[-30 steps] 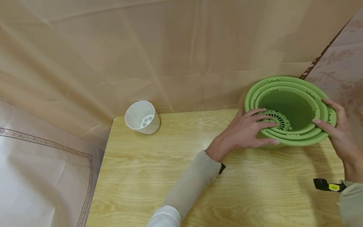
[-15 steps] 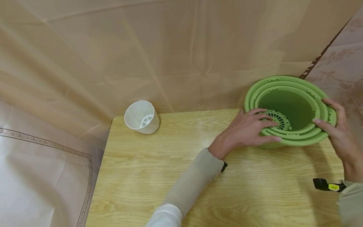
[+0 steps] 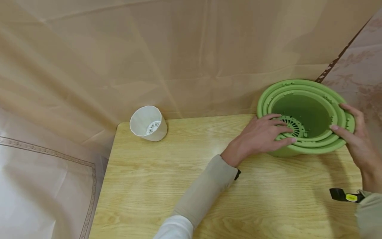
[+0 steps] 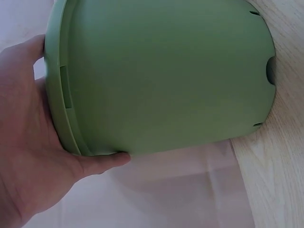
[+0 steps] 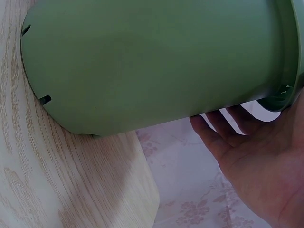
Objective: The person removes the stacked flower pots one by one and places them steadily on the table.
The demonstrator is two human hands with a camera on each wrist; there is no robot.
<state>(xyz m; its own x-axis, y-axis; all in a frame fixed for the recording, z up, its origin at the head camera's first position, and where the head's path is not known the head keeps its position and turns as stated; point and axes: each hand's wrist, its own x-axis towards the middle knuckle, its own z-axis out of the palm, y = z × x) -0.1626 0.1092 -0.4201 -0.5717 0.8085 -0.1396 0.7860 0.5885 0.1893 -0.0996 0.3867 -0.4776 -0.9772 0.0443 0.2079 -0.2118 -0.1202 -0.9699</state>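
Observation:
A stack of nested green plastic pots (image 3: 298,83) stands tilted towards me at the table's far right corner. A round slotted grid (image 3: 293,125) shows inside the stack. My left hand (image 3: 258,137) holds the left rim, fingers laid over the rims and thumb on the outer wall. My right hand (image 3: 356,139) holds the right rim, thumb on top and fingers below. The left wrist view shows the green pot wall (image 4: 166,76) against my left hand (image 4: 28,156). In the right wrist view my right hand (image 5: 256,161) reaches under the green pot (image 5: 152,61).
A small white pot (image 3: 148,123) lies tipped at the far left corner of the wooden table (image 3: 209,192). Beige sheeting hangs behind and to the left. A flowered cloth covers the right side. A black strap with a yellow tag (image 3: 343,196) sits at my right wrist.
My left wrist has crept slightly to the right along the pots. The green stack and my right hand have stayed where they were.

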